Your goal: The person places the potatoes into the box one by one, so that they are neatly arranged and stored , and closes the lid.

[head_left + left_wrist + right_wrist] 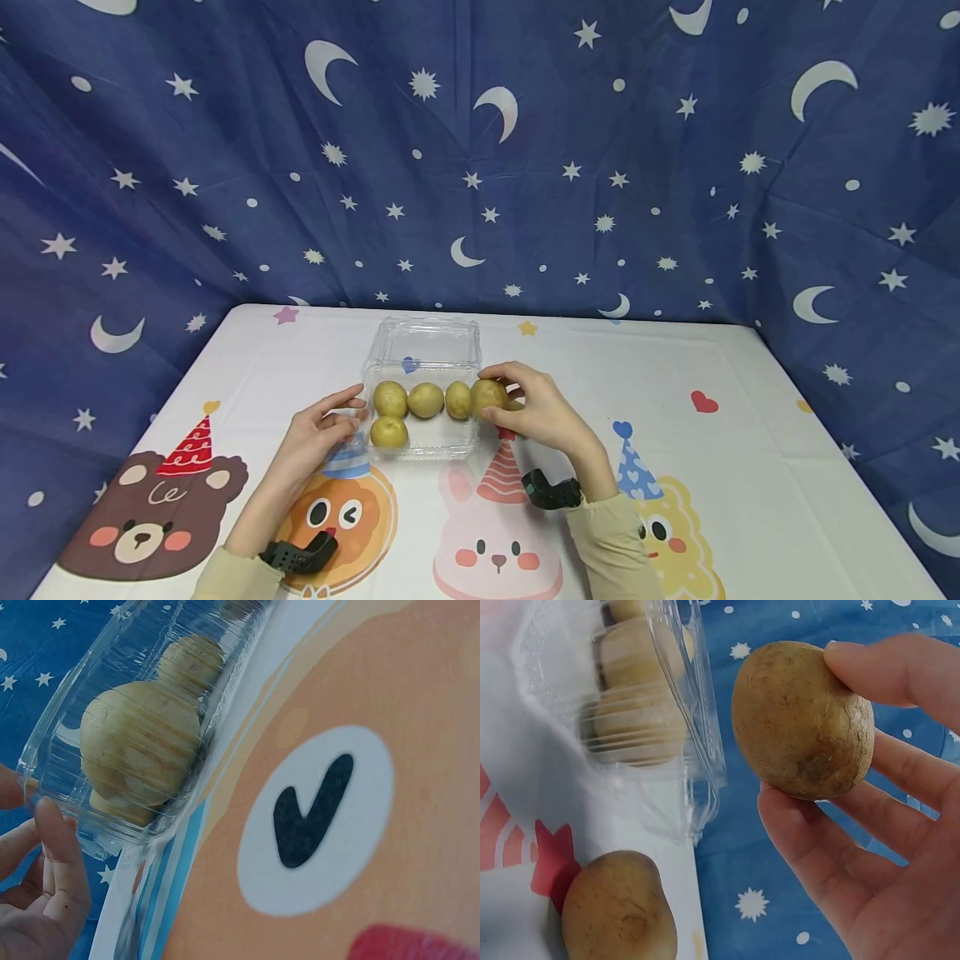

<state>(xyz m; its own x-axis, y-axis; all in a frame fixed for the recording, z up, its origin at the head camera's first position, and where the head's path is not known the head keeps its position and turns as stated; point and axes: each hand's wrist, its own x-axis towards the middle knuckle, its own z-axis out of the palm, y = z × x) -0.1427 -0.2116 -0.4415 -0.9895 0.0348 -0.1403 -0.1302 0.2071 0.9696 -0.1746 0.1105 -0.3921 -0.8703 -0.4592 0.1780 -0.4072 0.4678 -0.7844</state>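
A hinged clear plastic box point(442, 446) stands on the table with its lid point(426, 340) folded back. Several yellow-brown potatoes point(426, 400) lie inside, mostly in a row across the middle. At the box's right side my right hand point(536, 408) grips a potato point(802, 720) between thumb and fingertips, above the rim. Another potato point(620, 907) rests on the table outside the box, partly hidden under that hand in the head view. My left hand point(318, 429) is at the left side, its thumb and a finger point(56, 836) pinching the box edge near a corner.
A white tablecloth point(675, 367) printed with cartoon animals covers the table. Behind and at both sides hangs a blue curtain point(525, 208) with moons and stars. Each wrist wears a black band point(551, 490).
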